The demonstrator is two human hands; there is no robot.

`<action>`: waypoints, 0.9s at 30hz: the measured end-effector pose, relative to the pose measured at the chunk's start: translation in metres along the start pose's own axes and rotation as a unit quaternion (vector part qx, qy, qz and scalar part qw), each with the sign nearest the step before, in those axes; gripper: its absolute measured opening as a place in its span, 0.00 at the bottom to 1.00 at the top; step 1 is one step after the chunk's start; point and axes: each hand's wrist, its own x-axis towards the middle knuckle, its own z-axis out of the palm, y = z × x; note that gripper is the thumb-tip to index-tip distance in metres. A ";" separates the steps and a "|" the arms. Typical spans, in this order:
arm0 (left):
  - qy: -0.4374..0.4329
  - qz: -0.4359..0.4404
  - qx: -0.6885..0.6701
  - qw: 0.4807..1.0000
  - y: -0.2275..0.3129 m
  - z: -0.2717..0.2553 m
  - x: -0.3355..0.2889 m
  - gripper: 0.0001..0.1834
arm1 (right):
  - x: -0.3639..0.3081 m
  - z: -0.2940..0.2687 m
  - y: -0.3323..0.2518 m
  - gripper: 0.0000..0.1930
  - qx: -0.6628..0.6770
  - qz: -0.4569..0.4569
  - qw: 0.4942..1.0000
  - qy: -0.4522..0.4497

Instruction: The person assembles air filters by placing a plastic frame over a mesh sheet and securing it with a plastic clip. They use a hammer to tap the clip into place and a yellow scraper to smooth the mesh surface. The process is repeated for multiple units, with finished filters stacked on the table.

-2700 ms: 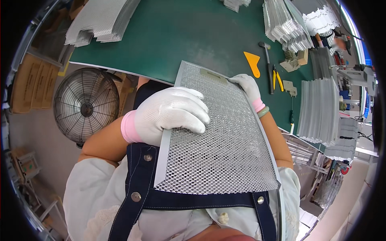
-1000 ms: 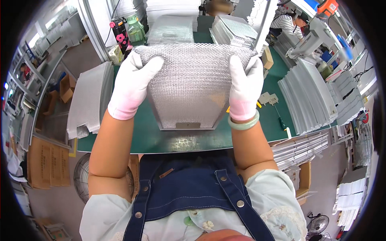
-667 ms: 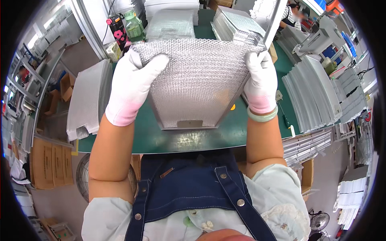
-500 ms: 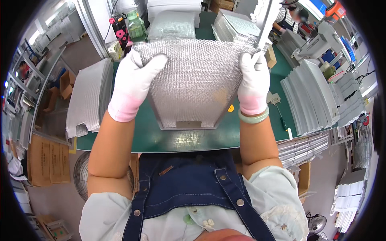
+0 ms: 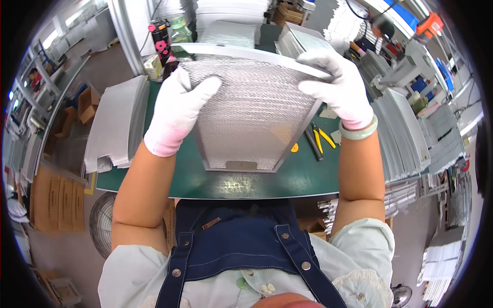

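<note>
A silvery metal mesh filter panel (image 5: 246, 113) stands tilted on the green table, framed along its sides and bottom, with a small plate at its lower edge. My gloved left hand (image 5: 177, 110) is closed on its upper left corner, thumb across the front. In my gloved right hand (image 5: 341, 84) is the right end of a long pale metal frame strip (image 5: 236, 52), pinched between thumb and fingers. The strip lies across and slightly above the panel's top edge, its left end raised away from the mesh. Whether its right end touches the panel I cannot tell.
Mesh sheets are stacked at the left (image 5: 117, 120) and metal panels at the right (image 5: 400, 133). Yellow-handled pliers (image 5: 322, 137) lie beside a dark-handled tool (image 5: 312, 143). Bottles (image 5: 162, 41) stand at the back left. An orange power tool (image 5: 428, 26) hangs near a co-worker (image 5: 365, 38).
My right hand has left the panel's upper right corner, moved outward, and now holds the frame strip above the top edge. The pliers have come into sight. My left hand stays on its corner.
</note>
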 end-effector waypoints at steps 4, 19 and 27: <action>-0.046 -0.039 0.055 0.997 0.009 -0.002 0.002 0.18 | 0.002 -0.010 0.003 0.16 -0.007 -0.028 1.000 0.008; -0.020 -0.104 0.179 0.978 0.058 0.025 -0.039 0.13 | -0.028 -0.013 -0.028 0.19 0.004 -0.054 0.998 -0.036; -0.068 -0.164 0.040 0.983 -0.074 0.028 -0.054 0.15 | -0.074 0.012 0.075 0.18 -0.024 0.173 0.983 -0.053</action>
